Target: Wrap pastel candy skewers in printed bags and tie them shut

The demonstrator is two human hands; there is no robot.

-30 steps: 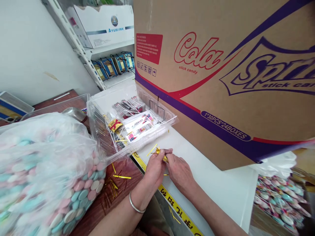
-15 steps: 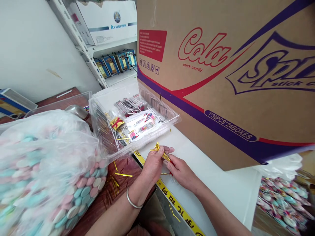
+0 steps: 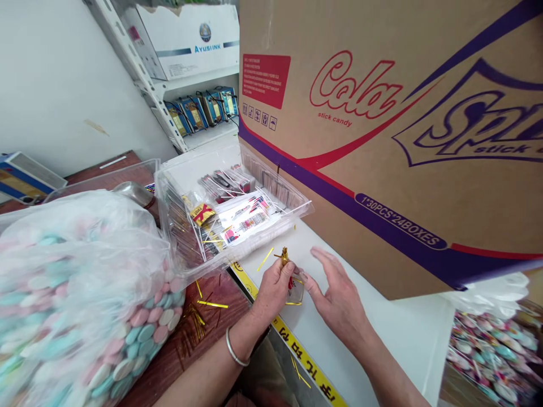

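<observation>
My left hand (image 3: 272, 287), a bangle on its wrist, pinches the gathered neck of a small clear candy bag (image 3: 296, 293) with red print and a gold edge. The bag's gold gathered top (image 3: 284, 255) sticks up above the thumb. Close beside it, my right hand (image 3: 339, 297) is open with its fingers spread; its thumb is at the bag, and I cannot tell whether it touches. A gold twist tie (image 3: 265, 259) lies on the white table (image 3: 382, 333) just beyond my left hand.
A clear plastic tray (image 3: 199, 268) of sticks and cards stands ahead. Left of it sits a big bag of pastel candies (image 3: 139, 333). More gold ties (image 3: 212, 304) lie on the brown surface. A large carton (image 3: 331, 169) rises at the right, before shelves (image 3: 195, 141).
My right hand has let go of the bag and opened, moving to the right. My left hand keeps its pinch, and the bag's printed body now shows. A gold tie now shows on the table.
</observation>
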